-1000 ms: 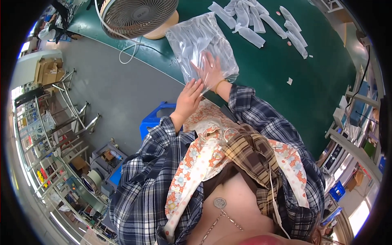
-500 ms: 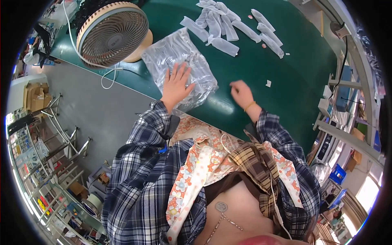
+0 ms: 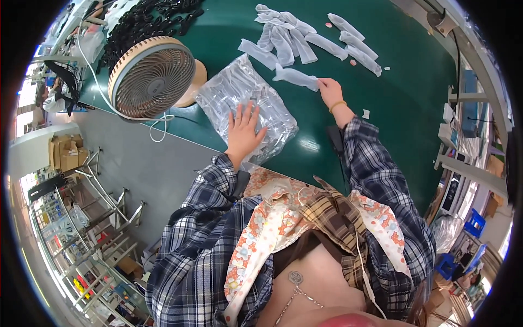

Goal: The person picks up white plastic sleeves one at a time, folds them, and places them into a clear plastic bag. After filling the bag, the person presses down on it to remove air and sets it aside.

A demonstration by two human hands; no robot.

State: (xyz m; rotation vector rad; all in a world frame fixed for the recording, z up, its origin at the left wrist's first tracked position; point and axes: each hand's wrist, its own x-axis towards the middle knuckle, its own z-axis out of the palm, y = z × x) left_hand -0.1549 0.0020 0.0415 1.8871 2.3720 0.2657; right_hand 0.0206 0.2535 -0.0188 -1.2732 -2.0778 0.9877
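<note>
My left hand [image 3: 243, 134] lies flat with fingers spread on a clear plastic bag [image 3: 229, 87], whose contents I cannot make out well. To the right, my right hand [image 3: 330, 92] pinches the near end of a frosted white plastic sleeve [image 3: 297, 77] between thumb and fingers. That sleeve rests just beyond the bag's right side. Beyond it lies a loose heap of similar frosted sleeves [image 3: 286, 41], and a few more sleeves [image 3: 354, 39] lie to the heap's right.
A round fan [image 3: 152, 79] with a white cable stands left of the bag on the green table [image 3: 381, 163]. Behind it is a pile of black items [image 3: 147, 24]. Small pink and white scraps [image 3: 365, 114] dot the tabletop. A metal frame [image 3: 474, 174] runs along the right.
My right hand has reached forward and taken hold of the near end of the closest sleeve. My left hand stays on the bag. The view has shifted slightly.
</note>
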